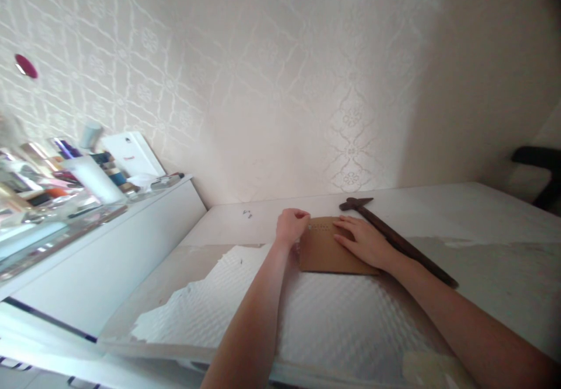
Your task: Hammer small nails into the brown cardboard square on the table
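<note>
- The left hand (pixel 291 225) has thumb and fingertips drawn together at the far left corner of the flat brown cardboard rectangle (pixel 322 252); whether they pinch anything tiny, I cannot tell
- The right hand (pixel 366 242) lies palm down with fingers spread across the cardboard's right side, grasping nothing, probably to stop it sliding
- Under both hands, a white quilted sheet (pixel 197 301) covers part of the pale desk (pixel 491 208), perhaps as padding
- The dark long-handled hammer (pixel 416 253) lies just right of the right hand, likely for easy reach
- Counted: one cardboard, one hammer, one sheet; small metallic bits (pixel 246 212) beyond the left hand and marks along the cardboard's far edge are too small to count
</note>
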`<control>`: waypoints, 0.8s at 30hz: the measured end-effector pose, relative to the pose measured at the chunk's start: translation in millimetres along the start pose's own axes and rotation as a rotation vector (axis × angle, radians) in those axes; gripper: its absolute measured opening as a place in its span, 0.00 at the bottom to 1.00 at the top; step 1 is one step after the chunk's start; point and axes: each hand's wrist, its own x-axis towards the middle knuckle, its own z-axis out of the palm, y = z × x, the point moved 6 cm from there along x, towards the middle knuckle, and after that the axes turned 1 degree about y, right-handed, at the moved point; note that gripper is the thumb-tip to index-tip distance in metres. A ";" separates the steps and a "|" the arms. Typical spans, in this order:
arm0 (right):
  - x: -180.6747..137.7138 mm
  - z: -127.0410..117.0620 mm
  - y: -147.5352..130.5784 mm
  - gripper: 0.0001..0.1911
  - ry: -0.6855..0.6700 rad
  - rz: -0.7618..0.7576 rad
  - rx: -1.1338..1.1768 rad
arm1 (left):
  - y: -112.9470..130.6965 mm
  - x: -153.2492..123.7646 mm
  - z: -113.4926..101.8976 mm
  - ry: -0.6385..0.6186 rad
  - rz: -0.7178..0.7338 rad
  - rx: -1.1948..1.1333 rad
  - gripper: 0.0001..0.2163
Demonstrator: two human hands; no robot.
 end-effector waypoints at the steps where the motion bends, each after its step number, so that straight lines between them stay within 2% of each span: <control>1: 0.0 0.0 0.0 0.20 0.003 -0.004 0.004 | 0.2 -0.2 -0.1 -0.001 -0.002 0.005 0.08; 17: 0.3 -1.9 -2.7 0.21 -0.004 -0.009 -0.009 | 1.6 -0.1 0.7 -0.013 0.028 0.058 0.09; 24: 0.3 -0.8 -1.2 0.21 -0.001 -0.008 -0.005 | 1.3 1.3 4.9 -0.066 0.065 0.052 0.08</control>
